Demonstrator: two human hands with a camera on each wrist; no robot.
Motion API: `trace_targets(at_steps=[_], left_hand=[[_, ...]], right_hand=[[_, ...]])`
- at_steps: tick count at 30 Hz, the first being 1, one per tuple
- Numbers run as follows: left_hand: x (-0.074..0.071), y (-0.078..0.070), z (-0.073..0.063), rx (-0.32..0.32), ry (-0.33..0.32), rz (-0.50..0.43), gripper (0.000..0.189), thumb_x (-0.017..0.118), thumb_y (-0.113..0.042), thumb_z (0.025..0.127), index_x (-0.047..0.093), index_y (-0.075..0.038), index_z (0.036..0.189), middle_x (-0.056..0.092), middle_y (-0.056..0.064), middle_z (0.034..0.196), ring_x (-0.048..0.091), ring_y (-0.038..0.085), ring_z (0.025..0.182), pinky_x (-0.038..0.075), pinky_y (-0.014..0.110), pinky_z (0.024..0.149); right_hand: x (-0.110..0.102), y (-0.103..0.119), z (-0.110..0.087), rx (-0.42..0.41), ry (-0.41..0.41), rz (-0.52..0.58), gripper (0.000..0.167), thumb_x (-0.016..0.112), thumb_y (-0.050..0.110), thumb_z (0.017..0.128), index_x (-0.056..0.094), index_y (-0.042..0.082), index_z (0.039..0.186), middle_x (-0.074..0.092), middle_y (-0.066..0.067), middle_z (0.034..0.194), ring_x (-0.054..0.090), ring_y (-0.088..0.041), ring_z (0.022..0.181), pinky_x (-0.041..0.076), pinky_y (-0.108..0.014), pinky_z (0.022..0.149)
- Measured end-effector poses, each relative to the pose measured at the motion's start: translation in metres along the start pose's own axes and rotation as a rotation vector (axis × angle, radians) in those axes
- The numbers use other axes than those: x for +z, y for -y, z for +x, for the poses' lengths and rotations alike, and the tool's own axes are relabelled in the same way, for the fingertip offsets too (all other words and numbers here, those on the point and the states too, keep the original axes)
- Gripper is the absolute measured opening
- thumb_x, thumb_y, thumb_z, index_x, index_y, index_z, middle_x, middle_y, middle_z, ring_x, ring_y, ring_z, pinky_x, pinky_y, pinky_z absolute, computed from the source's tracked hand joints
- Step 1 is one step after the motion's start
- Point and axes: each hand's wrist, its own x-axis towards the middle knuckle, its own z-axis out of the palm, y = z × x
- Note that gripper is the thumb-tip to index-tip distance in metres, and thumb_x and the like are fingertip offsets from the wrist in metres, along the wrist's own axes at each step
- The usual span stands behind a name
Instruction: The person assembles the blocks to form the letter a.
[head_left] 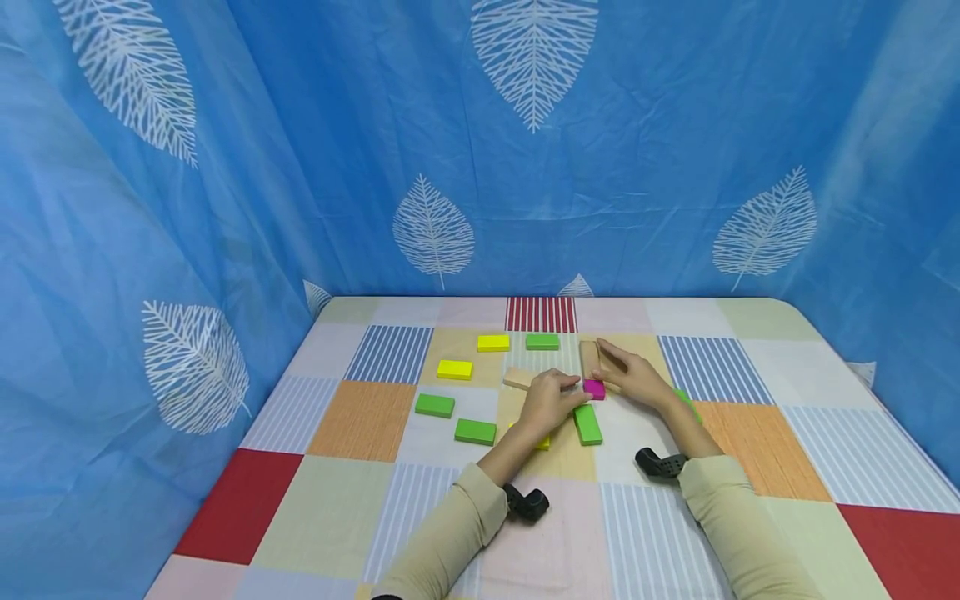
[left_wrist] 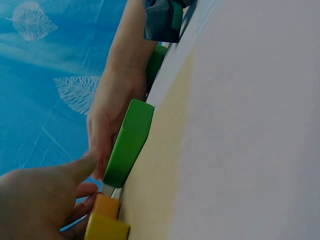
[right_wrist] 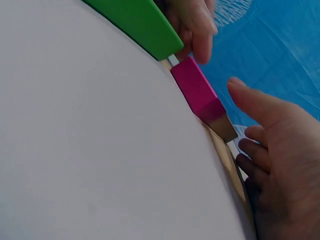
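Observation:
In the head view my left hand (head_left: 551, 404) hovers at the left of a small magenta block (head_left: 594, 389), fingers loosely bent and thumb out. A green block (head_left: 587, 425) lies just below it, and a plain wooden block (head_left: 517, 378) is partly hidden behind the hand. My right hand (head_left: 637, 379) is at the right of another wooden block (head_left: 590, 360), which lies just beyond the magenta one. The right wrist view has a gap between the right thumb and the magenta block (right_wrist: 197, 87). Neither hand visibly grips a block.
Two yellow blocks (head_left: 454, 370) and several green blocks (head_left: 476, 432) lie to the left and back. One yellow block (head_left: 542, 443) is partly under the left forearm, one green block (head_left: 687, 405) behind the right. Black wrist devices (head_left: 660, 463) sit at both cuffs. A blue curtain (head_left: 480, 167) encloses the table.

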Motion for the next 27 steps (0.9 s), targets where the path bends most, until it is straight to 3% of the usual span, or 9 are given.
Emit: trace_targets(at_steps=[4, 17, 23, 27], left_hand=[[-0.007, 0.003, -0.005, 0.079, 0.002, 0.002, 0.037, 0.073, -0.031, 0.080, 0.070, -0.006, 0.107, 0.066, 0.003, 0.094, 0.060, 0.011, 0.087, 0.047, 0.015, 0.074], [-0.037, 0.023, -0.024, 0.121, 0.132, -0.020, 0.032, 0.075, -0.020, 0.078, 0.070, -0.008, 0.108, 0.067, 0.000, 0.093, 0.059, 0.008, 0.083, 0.046, 0.015, 0.072], [-0.051, 0.037, -0.027, 0.066, 0.101, -0.047, 0.030, 0.075, -0.017, 0.078, 0.070, -0.008, 0.106, 0.067, 0.001, 0.097, 0.060, 0.011, 0.084, 0.047, 0.019, 0.071], [-0.053, 0.034, -0.027, 0.090, 0.066, -0.094, 0.033, 0.074, -0.021, 0.079, 0.069, -0.006, 0.108, 0.066, 0.004, 0.101, 0.061, 0.014, 0.089, 0.050, 0.021, 0.075]], right_hand=[[-0.003, 0.000, -0.002, 0.008, 0.045, -0.001, 0.078, 0.064, 0.040, 0.085, 0.026, 0.009, 0.146, 0.027, -0.018, 0.147, 0.023, -0.042, 0.132, 0.017, -0.055, 0.106], [-0.005, -0.002, 0.002, 0.017, 0.062, -0.044, 0.082, 0.064, 0.045, 0.084, 0.024, 0.010, 0.147, 0.024, -0.017, 0.148, 0.021, -0.042, 0.132, 0.015, -0.056, 0.107], [-0.004, -0.002, 0.002, 0.006, 0.074, -0.041, 0.082, 0.064, 0.043, 0.084, 0.024, 0.009, 0.147, 0.023, -0.017, 0.148, 0.020, -0.042, 0.133, 0.014, -0.054, 0.108], [-0.003, -0.003, 0.002, 0.007, 0.079, -0.047, 0.082, 0.064, 0.043, 0.084, 0.023, 0.009, 0.147, 0.023, -0.018, 0.148, 0.020, -0.043, 0.133, 0.014, -0.055, 0.107]])
